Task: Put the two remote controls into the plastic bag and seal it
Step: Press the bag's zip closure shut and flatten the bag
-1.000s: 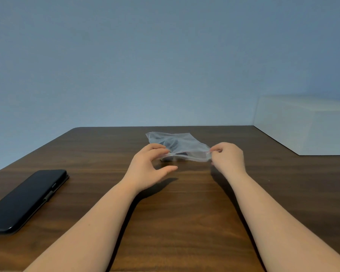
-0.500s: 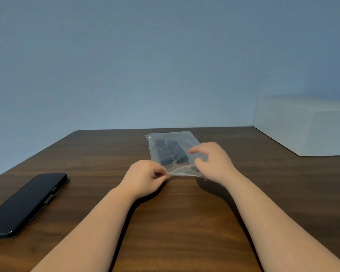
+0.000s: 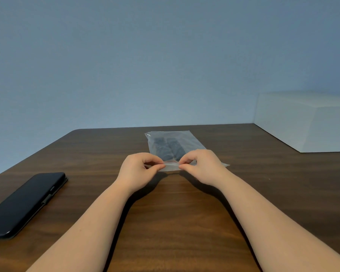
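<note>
A dark wooden counter (image 3: 175, 216) fills the lower part of the head view, with a plain blue-grey wall behind it. A clear plastic bag (image 3: 185, 138) lies flat on the counter at the middle of the scene. Inside the bag, two dark remote controls (image 3: 168, 149) lie side by side, lengthwise, pointing away from the person; their details are blurred by the plastic.

Both bare forearms reach in toward the bag's near edge. The left hand (image 3: 137, 169) is at the left part of that edge, its thumb and fingers (image 3: 155, 160) pinched closed on the plastic. The right hand (image 3: 202, 165) is just to the right of it, thumb and forefinger also pinched closed on the same edge. A thin red strip (image 3: 171, 163) runs along the bag's mouth between the two pinches. The two hands are close together but not touching. Whether the strip is fully pressed shut cannot be told.

Well to the left of the bag, a black phone (image 3: 26, 205) lies flat near the counter's edge. Well to the right of the bag, a white box (image 3: 306, 122) sits at the counter's far corner.
</note>
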A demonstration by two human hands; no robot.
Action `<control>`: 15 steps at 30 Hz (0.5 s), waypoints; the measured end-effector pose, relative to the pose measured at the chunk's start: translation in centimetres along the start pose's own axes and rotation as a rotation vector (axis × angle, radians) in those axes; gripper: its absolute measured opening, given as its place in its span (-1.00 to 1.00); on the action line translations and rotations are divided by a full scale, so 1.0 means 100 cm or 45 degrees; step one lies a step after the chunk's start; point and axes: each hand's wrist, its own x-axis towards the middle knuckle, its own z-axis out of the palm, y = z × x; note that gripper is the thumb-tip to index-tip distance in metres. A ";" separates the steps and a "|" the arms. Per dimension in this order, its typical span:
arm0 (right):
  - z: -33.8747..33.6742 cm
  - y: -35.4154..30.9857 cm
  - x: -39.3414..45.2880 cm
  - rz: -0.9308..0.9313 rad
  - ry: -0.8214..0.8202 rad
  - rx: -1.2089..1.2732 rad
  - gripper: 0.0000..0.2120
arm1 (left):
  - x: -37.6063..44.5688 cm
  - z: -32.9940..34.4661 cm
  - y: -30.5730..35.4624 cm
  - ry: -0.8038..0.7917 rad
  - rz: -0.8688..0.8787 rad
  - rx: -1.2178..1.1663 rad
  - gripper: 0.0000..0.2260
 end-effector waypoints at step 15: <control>0.013 -0.011 0.003 -0.100 -0.012 -0.032 -0.83 | 0.001 0.004 0.000 -0.075 0.054 0.040 -0.95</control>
